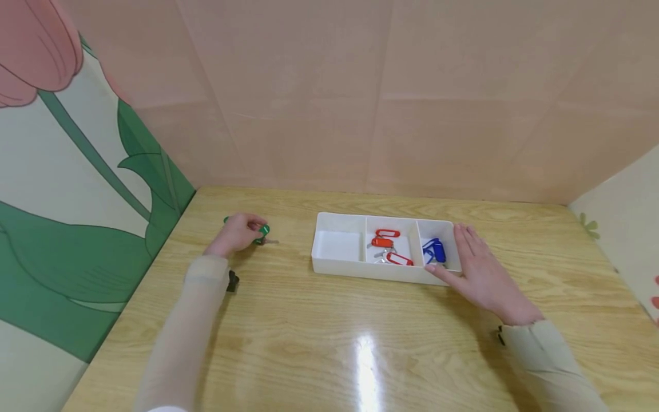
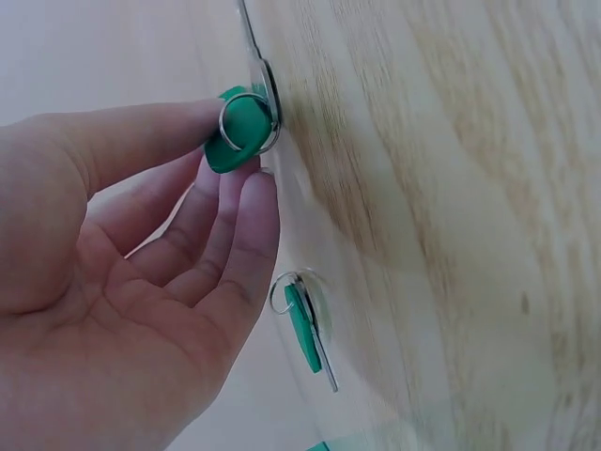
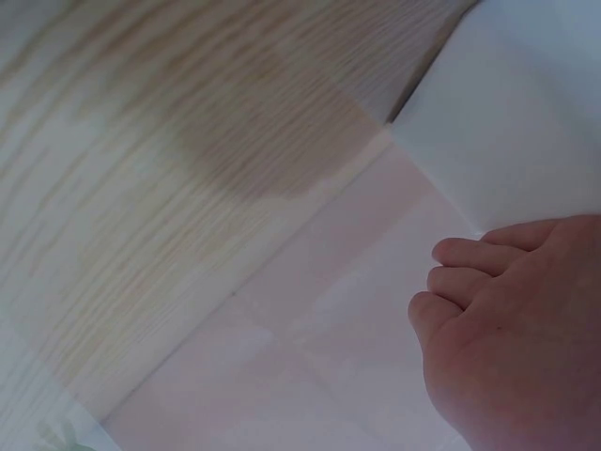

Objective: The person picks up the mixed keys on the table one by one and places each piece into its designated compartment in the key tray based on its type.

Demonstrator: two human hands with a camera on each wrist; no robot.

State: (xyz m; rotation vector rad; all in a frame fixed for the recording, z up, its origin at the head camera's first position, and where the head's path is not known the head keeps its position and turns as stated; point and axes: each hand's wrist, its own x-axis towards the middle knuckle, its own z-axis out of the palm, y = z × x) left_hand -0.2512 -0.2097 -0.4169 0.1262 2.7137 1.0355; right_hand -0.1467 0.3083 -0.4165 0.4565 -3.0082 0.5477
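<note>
My left hand (image 1: 238, 233) is at the left part of the table, pinching a green key tag (image 2: 246, 130) between thumb and fingers. A metal ring (image 2: 225, 127) and a key (image 1: 270, 241) hang on that tag. Another green key tag (image 2: 302, 329) with its ring and key lies on the wood below the hand in the left wrist view. My right hand (image 1: 484, 274) rests at the right end of a white divided box (image 1: 334, 266), fingers straight along its end wall and thumb on the front rim. The right wrist view shows these fingers against the white wall.
Red key tags (image 1: 382, 242) with keys lie in the box's middle compartment, and blue key tags (image 1: 439, 250) in the right one. The left compartment (image 1: 337, 246) shows its bare floor. Walls border the wooden table (image 1: 288, 332) behind and at both sides.
</note>
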